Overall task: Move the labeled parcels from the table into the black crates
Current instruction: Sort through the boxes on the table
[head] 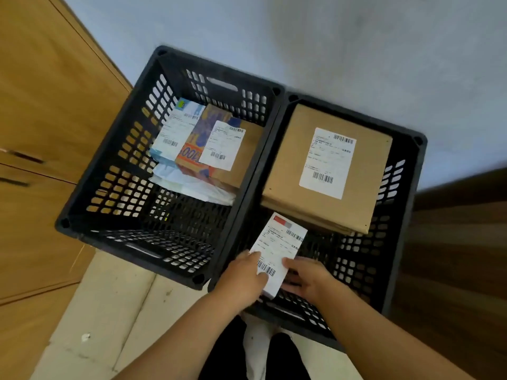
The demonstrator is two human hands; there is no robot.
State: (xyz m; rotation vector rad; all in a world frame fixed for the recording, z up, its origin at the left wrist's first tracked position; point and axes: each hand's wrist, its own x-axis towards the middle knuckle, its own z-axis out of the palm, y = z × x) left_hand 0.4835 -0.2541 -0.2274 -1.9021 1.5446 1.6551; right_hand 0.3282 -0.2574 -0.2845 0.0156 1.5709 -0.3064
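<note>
Two black crates stand side by side on the floor. Over the near end of the right crate (406, 215) I hold a small white labeled parcel (279, 245) with both hands. My left hand (244, 278) grips its left edge, thumb across the barcode. My right hand (307, 278) grips its right edge. A large brown cardboard parcel (290, 160) with a white label fills the far half of the right crate. The left crate (90, 193) holds a white labeled box (175, 130), an orange and blue labeled box (208, 144) and a white plastic bag (192, 185).
Wooden cabinet doors (41, 119) rise at the left. A dark wooden surface (461, 242) lies at the right. Pale floor tiles (115, 311) run under the crates, and a grey wall (301, 37) stands behind them. My dark trouser legs (230, 352) show at the bottom.
</note>
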